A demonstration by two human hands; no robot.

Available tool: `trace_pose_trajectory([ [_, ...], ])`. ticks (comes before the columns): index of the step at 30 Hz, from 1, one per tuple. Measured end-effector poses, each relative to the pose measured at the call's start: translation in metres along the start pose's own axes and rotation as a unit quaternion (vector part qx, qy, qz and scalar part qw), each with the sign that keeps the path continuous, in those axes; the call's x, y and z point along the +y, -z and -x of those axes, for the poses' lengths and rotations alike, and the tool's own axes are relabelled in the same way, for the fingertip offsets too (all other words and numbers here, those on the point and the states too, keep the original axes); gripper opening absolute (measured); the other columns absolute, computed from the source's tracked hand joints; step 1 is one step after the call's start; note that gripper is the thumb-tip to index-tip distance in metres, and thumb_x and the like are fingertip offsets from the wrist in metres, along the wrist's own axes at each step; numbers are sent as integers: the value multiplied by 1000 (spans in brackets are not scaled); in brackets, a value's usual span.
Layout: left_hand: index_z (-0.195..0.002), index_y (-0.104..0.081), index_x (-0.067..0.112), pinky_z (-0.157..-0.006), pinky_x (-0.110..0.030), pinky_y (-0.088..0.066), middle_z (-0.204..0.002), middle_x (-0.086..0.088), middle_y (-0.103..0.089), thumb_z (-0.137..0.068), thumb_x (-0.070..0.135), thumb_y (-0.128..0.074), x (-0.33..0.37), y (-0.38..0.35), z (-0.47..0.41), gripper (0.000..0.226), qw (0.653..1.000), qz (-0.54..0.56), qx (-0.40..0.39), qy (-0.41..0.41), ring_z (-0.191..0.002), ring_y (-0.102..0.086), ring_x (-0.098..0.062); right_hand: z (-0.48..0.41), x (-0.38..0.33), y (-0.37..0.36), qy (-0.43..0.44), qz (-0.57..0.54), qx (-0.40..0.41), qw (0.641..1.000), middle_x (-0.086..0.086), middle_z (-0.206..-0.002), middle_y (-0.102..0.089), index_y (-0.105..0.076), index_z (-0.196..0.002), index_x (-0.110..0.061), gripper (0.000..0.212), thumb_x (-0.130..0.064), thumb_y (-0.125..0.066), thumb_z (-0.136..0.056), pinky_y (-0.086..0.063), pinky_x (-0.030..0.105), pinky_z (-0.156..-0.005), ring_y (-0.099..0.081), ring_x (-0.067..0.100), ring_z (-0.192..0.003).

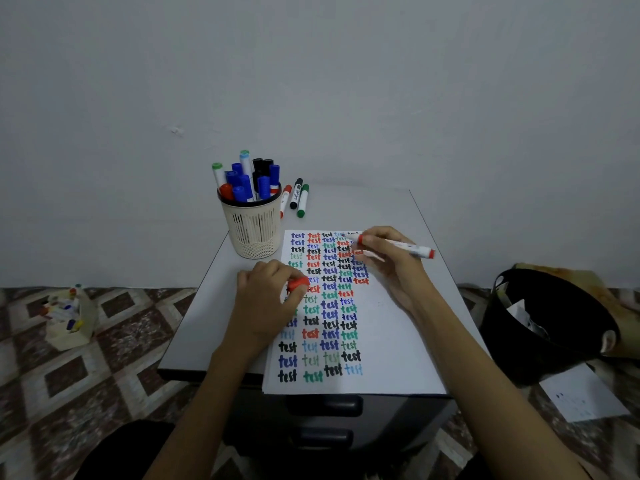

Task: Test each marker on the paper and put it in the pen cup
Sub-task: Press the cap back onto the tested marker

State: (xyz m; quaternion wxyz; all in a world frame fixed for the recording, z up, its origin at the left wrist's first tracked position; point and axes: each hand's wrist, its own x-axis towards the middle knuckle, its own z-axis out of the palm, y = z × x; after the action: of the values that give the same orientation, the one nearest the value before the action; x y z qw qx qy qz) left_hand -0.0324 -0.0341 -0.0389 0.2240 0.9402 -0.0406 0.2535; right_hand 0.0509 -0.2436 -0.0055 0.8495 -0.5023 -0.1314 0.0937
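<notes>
A white paper (384, 344) covered with rows of coloured "test" words lies on the small grey table (204, 320). My right hand (388, 261) grips an uncapped red marker (401, 245) near the paper's top right, its tip pointing left over the writing. My left hand (266, 299) rests on the paper's left edge and pinches the red cap (298, 284). A cream mesh pen cup (254, 226) stands at the table's back left, filled with several blue, black, red and green-capped markers. Three loose markers, red (284, 200), black (296, 193) and green (302, 200), lie just right of the cup.
A cream box of markers (69, 317) sits on the patterned floor at the left. A black bin (550, 323) stands on the floor at the right, with a loose sheet of paper (585, 396) in front of it. Drawers (325, 407) are below the tabletop.
</notes>
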Motion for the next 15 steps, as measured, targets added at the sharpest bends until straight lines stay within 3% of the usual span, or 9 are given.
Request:
trace_pose_trajectory([
  [2, -104, -62, 26, -89, -31, -26, -102, 10, -63, -85, 50, -40, 1, 3, -1, 38, 999, 46, -4, -4, -96, -52, -8, 2, -1, -3, -43, -37, -41, 998, 25, -99, -68, -65, -92, 3, 13, 2, -58, -82, -60, 30, -66, -68, 33, -90],
  [5, -111, -61, 28, -94, -39, -39, -99, 12, -63, -86, 49, -44, 2, 6, -1, 37, 995, 100, -22, 12, -93, -55, -9, 5, -1, -8, -63, 11, -70, 995, 19, -76, -68, -63, -82, 0, 11, 1, -56, -74, -57, 26, -52, -68, 24, -62],
  [7, -112, -61, 26, -88, -44, -47, -98, 13, -62, -87, 45, -47, 2, 8, 0, 34, 991, 129, -35, 14, -91, -59, -10, 6, 0, -8, -56, 31, -81, 995, 15, -66, -65, -58, -77, -2, 7, 4, -58, -74, -54, 24, -47, -64, 20, -52],
  [15, -115, -62, 11, -79, -37, -55, -103, -3, -67, -90, 21, -60, 10, 14, 1, 27, 983, 182, -24, 15, -90, -64, -15, 7, 1, -8, -49, 55, -93, 993, 17, -62, -64, -57, -73, -3, 14, 10, -58, -77, -54, 24, -47, -65, 21, -50],
])
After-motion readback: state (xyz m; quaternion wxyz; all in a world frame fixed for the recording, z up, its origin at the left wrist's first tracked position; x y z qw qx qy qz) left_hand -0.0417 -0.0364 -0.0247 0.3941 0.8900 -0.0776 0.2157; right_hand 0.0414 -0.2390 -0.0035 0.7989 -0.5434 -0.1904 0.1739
